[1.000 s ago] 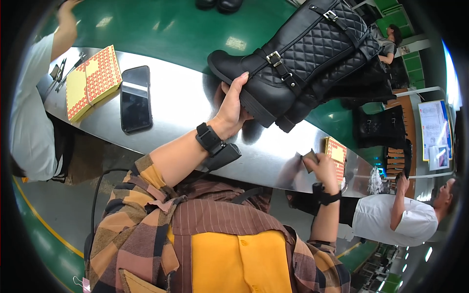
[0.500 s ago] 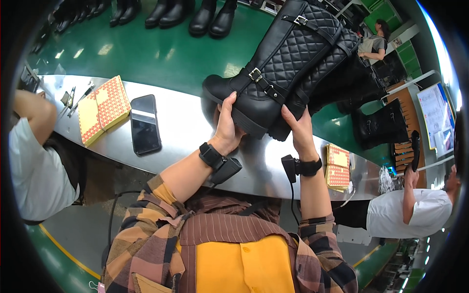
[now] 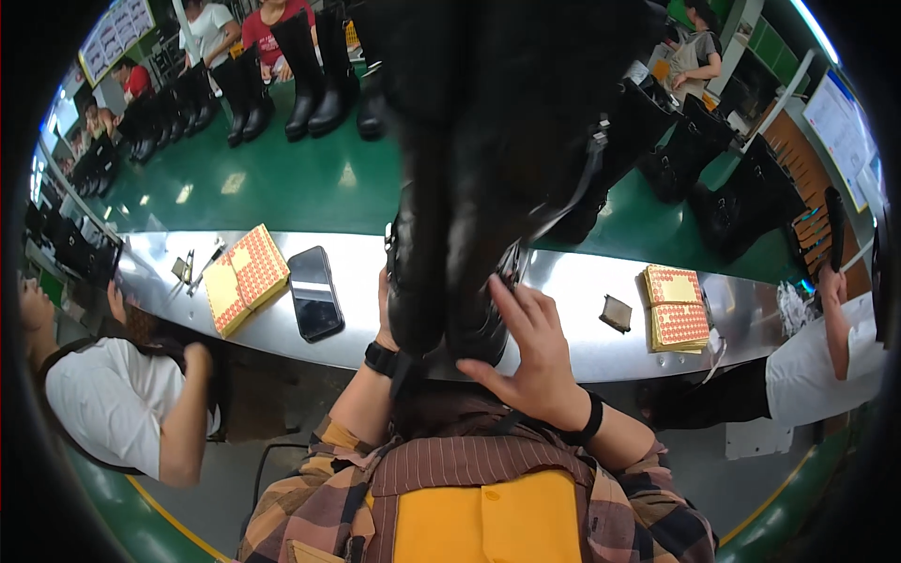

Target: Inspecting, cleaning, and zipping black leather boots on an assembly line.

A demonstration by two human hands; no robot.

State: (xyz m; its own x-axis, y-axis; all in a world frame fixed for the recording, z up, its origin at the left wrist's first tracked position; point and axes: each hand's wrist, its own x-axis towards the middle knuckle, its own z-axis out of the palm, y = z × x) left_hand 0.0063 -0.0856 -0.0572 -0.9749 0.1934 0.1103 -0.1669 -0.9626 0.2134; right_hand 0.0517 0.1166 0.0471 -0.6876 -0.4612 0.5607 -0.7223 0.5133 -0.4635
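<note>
A pair of tall black boots (image 3: 427, 225) stands upright right in front of me, toes toward my body. Their shafts rise close to the camera and look dark and blurred. My left hand (image 3: 383, 324) grips the left side of the pair near the foot; most of its fingers are hidden behind the boot. On the other side, my right hand (image 3: 537, 361) is spread, thumb apart, with its fingertips at the right boot's ankle by a buckle strap. Whether the soles touch the metal table edge (image 3: 591, 361) cannot be seen.
Left on the table lie a black phone (image 3: 316, 293), a banded stack of red-patterned yellow cards (image 3: 248, 280) and small tools (image 3: 190, 267). Right are a small dark piece (image 3: 616, 313) and another card stack (image 3: 678, 310). More boots (image 3: 321, 80) line the green surface; co-workers sit at both sides.
The boots have turned from tilted sideways to upright, toes toward me, and come nearer. My right hand has loosened and spread its fingers. The view has tipped up, showing more people beyond.
</note>
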